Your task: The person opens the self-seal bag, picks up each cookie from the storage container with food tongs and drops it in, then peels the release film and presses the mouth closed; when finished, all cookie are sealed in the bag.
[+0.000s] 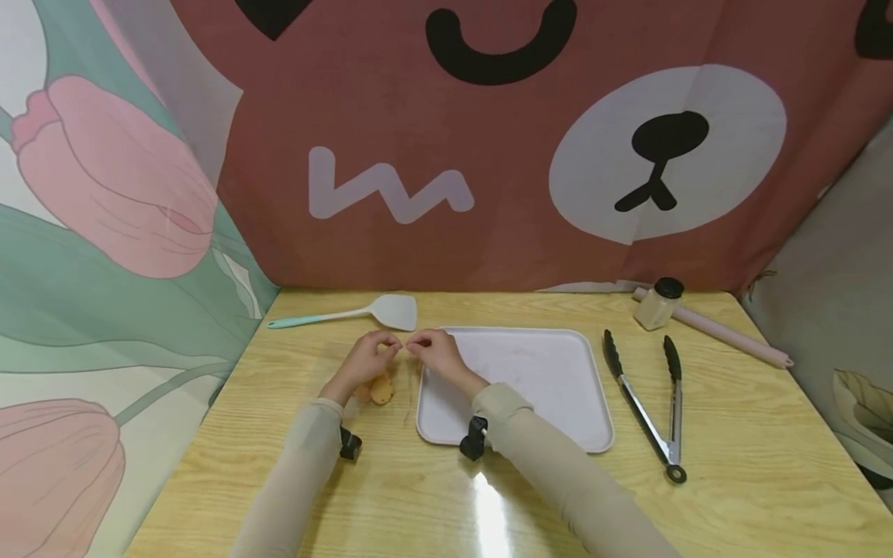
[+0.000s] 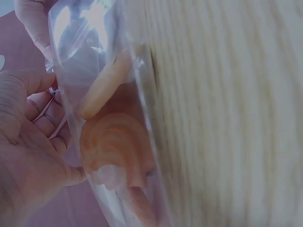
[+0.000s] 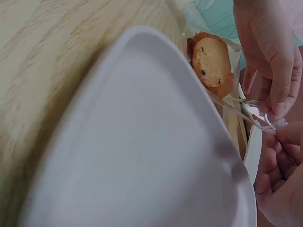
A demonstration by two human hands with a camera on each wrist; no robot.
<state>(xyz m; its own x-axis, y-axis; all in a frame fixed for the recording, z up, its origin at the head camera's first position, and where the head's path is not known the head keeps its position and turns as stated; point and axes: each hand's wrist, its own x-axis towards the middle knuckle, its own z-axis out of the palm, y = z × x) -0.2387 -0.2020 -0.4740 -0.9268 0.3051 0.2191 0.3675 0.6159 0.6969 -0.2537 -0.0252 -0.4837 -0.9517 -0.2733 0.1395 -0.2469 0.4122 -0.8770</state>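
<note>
My left hand [image 1: 364,358] and right hand [image 1: 441,355] meet just left of the tray, fingertips almost touching. Between them they pinch the edge of a clear plastic bag [image 2: 83,56], each with thumb and fingers. Inside the bag lie bread-like pieces: a swirled orange-brown one [image 2: 116,144] and a longer pale one [image 2: 108,85] above it in the left wrist view. An oval bread piece [image 3: 211,64] with dark specks shows in the right wrist view, beyond the tray's rim. From the head view, the bag's contents sit low beside my left wrist.
A white rectangular tray [image 1: 537,387] lies under my right forearm. Behind my hands is a spatula [image 1: 394,311] with a mint handle. To the right are open tongs [image 1: 645,411], a black-lidded jar [image 1: 657,306] and a pink rod [image 1: 732,333]. A patterned cloth hangs behind the table.
</note>
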